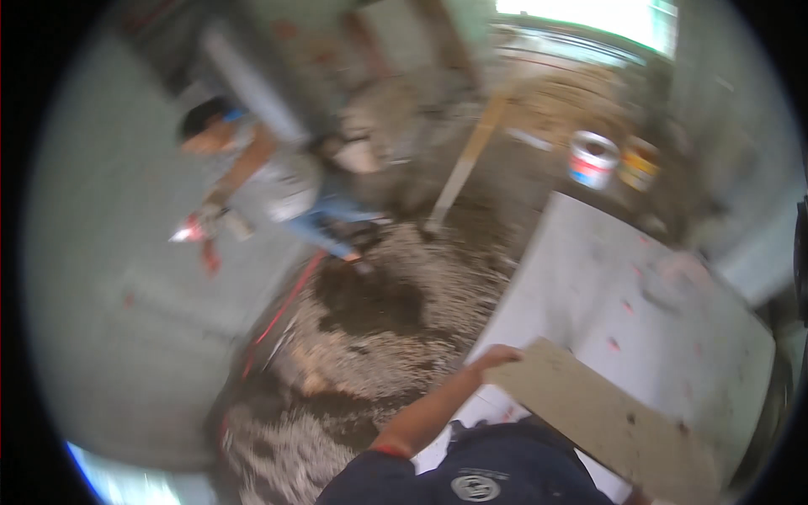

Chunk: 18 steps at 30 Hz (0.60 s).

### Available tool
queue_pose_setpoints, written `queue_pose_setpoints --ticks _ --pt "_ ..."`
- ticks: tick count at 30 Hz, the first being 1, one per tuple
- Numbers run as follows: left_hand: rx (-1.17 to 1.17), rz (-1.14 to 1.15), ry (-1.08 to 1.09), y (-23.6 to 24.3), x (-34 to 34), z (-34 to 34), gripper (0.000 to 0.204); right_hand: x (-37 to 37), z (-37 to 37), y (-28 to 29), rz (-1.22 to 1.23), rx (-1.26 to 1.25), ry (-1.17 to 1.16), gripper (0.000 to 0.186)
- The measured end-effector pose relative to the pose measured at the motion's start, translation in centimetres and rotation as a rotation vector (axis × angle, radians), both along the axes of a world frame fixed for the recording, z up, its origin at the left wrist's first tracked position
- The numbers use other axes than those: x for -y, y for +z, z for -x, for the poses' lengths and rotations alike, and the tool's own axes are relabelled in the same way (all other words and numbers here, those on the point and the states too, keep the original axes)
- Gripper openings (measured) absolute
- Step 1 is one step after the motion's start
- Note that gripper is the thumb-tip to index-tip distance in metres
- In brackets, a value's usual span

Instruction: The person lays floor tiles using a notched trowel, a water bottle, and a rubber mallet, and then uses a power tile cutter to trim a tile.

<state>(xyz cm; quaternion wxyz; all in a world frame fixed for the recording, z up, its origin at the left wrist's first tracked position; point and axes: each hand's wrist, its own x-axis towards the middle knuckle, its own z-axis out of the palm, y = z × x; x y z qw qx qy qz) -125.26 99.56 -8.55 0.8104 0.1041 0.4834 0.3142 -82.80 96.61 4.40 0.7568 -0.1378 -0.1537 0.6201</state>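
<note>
A flat beige rectangular board [606,412] slants across the front right, close to my body; the blur hides what it is made of. My left hand [495,358] is closed on its upper left corner, with the arm stretched forward. Of my right hand [637,497] only a sliver shows at the lower edge of the view, against the board's near edge. Beneath and beyond the board lies a large white sheet [581,278] with small red marks. Part of the sheet is covered by the board and by my dark shirt.
At the left, another person [282,177] bends toward the grey wall [126,278], holding a blurred red and shiny tool [192,229]. Rough wet mortar or rubble [370,362] covers the floor. A long pole [471,160], a white bucket [592,160] and a yellow bucket [639,163] stand farther back.
</note>
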Motion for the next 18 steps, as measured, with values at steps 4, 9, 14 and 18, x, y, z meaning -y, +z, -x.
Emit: queue_pose_setpoints --ticks 4,9,14,18 --pt "-0.199 -0.017 0.095 -2.5 -13.0 -2.3 0.018 -19.9 1.3 -5.5 0.063 0.023 0.187 0.04" --pt "-0.096 0.111 0.324 -1.1 -21.9 -1.5 0.023 -38.1 3.1 -8.1 0.067 0.011 0.386 0.042" --pt "-0.189 -0.177 0.328 -1.8 -28.3 -0.3 0.026 -52.1 3.4 -9.0 0.068 0.045 0.536 0.044" --pt "0.07 -0.072 0.471 -4.0 -35.7 -0.1 0.027 -59.4 2.7 -10.4 0.089 0.06 0.551 0.046"
